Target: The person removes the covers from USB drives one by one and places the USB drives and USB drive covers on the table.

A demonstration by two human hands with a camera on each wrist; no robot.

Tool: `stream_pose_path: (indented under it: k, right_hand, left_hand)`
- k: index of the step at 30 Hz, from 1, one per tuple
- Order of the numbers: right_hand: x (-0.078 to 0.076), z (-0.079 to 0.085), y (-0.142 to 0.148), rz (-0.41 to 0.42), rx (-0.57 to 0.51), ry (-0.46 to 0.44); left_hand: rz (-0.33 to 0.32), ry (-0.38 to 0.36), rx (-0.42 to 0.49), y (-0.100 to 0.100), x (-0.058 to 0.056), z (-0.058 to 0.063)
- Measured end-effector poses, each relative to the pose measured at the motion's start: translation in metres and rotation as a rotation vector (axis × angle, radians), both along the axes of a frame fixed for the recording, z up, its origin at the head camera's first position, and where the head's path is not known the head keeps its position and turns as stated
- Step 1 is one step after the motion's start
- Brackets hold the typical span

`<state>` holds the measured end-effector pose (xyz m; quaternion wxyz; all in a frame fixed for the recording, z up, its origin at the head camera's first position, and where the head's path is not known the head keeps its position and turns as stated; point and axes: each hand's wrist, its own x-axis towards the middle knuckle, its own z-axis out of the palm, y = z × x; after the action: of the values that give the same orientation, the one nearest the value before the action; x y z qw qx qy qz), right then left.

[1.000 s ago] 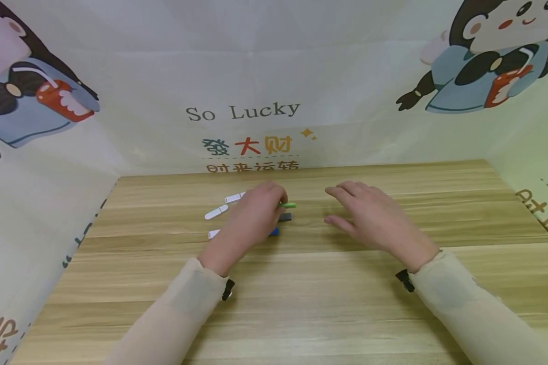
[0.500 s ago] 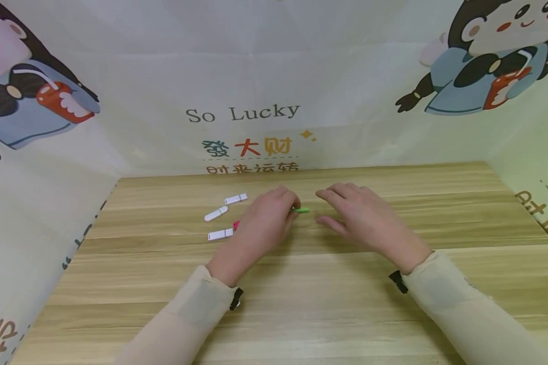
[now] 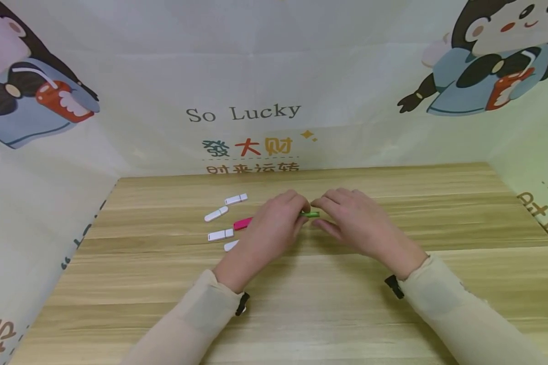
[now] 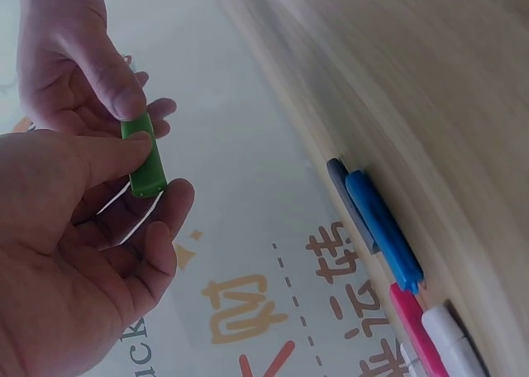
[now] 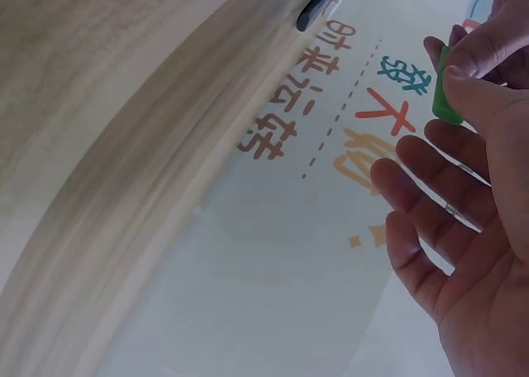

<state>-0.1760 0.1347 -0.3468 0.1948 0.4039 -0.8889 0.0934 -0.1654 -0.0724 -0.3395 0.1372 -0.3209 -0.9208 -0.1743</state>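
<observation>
Between my hands is a small flat green stick (image 4: pixel 147 170), about finger-long; its kind is unclear. My left hand (image 3: pixel 278 223) pinches it between thumb and index finger, as the left wrist view shows. My right hand (image 3: pixel 353 220) meets its other end, with the right thumb (image 5: pixel 463 88) over it and the index fingertip close behind; the remaining fingers are loosely bent. Below the hands on the table lie a blue stick (image 4: pixel 384 232), a grey stick (image 4: pixel 350 203) and a pink stick (image 3: pixel 242 223). My left hand hides the blue and grey ones in the head view.
Several white sticks lie left of my left hand, among them a far white stick (image 3: pixel 236 198), a rounded white stick (image 3: pixel 216 214) and a nearer white stick (image 3: pixel 220 234). Printed cloth walls (image 3: pixel 246 76) border the wooden table (image 3: pixel 301 314) behind and at both sides.
My left hand has moved right and slightly nearer with the green stick. My right hand has come left to meet it, its thumb and index finger drawing closer. The pink stick has come into view.
</observation>
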Motion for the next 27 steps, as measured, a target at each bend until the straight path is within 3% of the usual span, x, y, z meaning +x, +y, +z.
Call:
stream_pose_path:
  k: [10,20,27]
  right_hand:
    - [0.0023,-0.0033,-0.0014,0.052,-0.077,0.038]
    - [0.0035,-0.0062,-0.0031,0.096,-0.172,-0.027]
    - [0.0044,-0.0075,-0.0035,0.112,-0.192,-0.016]
  left_hand:
    - [-0.026,0.025,0.034,0.0018,0.003,-0.0031]
    - [-0.025,0.003,0.059,0.002,0.0043,-0.0039]
    - [-0.056,0.071,0.071,0.0022,0.0032,-0.0062]
